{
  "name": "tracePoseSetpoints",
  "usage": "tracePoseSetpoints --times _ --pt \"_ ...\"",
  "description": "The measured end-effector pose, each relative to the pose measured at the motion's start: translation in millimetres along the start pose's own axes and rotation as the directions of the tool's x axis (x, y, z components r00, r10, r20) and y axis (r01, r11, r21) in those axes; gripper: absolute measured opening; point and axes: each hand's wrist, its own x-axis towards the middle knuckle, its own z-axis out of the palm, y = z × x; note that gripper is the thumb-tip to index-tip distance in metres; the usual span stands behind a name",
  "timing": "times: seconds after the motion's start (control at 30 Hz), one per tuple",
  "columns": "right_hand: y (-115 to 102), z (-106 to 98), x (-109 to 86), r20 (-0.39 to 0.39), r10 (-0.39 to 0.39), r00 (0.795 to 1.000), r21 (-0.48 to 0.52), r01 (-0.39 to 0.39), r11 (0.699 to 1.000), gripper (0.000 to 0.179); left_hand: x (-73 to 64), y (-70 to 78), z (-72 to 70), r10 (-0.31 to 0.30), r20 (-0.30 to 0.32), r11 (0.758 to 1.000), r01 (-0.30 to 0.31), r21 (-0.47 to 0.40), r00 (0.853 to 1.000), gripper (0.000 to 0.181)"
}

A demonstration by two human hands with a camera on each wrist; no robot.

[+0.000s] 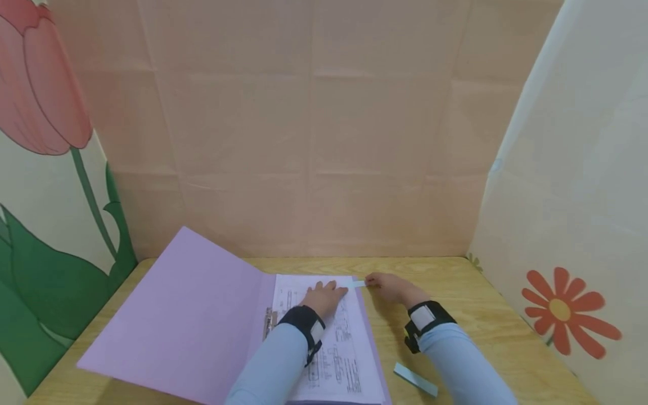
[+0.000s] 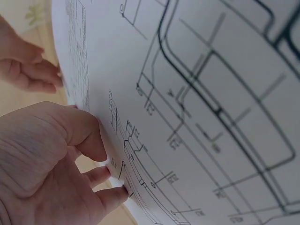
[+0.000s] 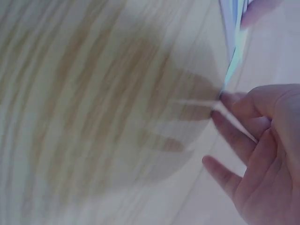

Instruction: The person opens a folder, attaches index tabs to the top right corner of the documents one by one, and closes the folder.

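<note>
A stack of printed sheets [image 1: 331,349] with line drawings lies in an opened purple folder [image 1: 187,320]. My left hand [image 1: 323,299] rests on the top sheet near its upper edge, fingers spread. At the sheets' upper right edge, my right hand [image 1: 392,287] pinches the outer end of a pale blue sticky tab [image 1: 359,283] between thumb and finger. The tab's other end reaches onto the paper beside the left hand's fingertips. In the right wrist view the tab [image 3: 233,65] runs from the pinching fingers toward the folder's edge, and the other fingers are spread over the table.
A pad of pale blue sticky tabs [image 1: 415,380] lies on the wooden table [image 1: 455,292], right of the folder. A metal clip [image 1: 270,322] sits along the folder's spine. The folder's cover slants up at the left. Draped walls [image 1: 304,140] enclose the table.
</note>
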Motion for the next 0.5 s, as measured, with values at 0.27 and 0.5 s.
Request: tracePoseSetpoints --times 0.27,0.5 --pt "-37.3 6.2 10.3 -0.056 0.017 0.998 -0.232 -0.029 0.972 0.04 2.8 -1.6 2.4 0.003 -0.008 1.0 -0.003 0.023 1.0 0.042" --pt "-44.7 14.3 15.3 0.061 0.089 0.994 -0.196 -0.076 0.978 0.041 2.3 -0.5 1.7 -0.001 -0.009 0.999 0.002 0.036 1.0 0.045"
